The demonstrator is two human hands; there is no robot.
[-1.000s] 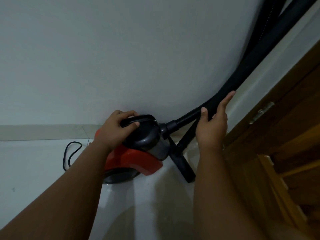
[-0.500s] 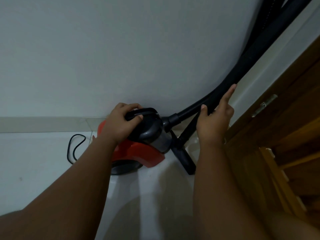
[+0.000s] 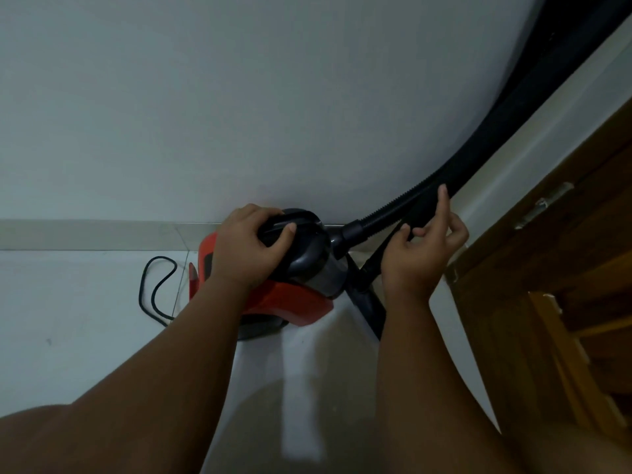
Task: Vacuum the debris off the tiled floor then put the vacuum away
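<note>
A red and black canister vacuum (image 3: 290, 304) stands on the white tiled floor (image 3: 68, 336) against the wall. My left hand (image 3: 246, 248) grips its black top handle (image 3: 297, 217). From its front a ribbed black hose (image 3: 386, 208) rises to the right beside a thick black tube (image 3: 513, 121) that leans in the corner. My right hand (image 3: 420, 254) is at the tube's lower part, index finger straight and touching it, the other fingers loosely curled around nothing. The black floor nozzle (image 3: 371, 309) rests on the tiles under that hand.
A black power cord (image 3: 154, 292) loops on the floor left of the vacuum. A grey wall (image 3: 239, 97) with a pale baseboard (image 3: 85, 234) is just behind. A wooden door (image 3: 547, 285) with a metal hinge (image 3: 543, 203) stands at the right.
My right hand has loosened from the tube; the fingers curled back and only the index finger stays on it. My left hand keeps its hold on the handle.
</note>
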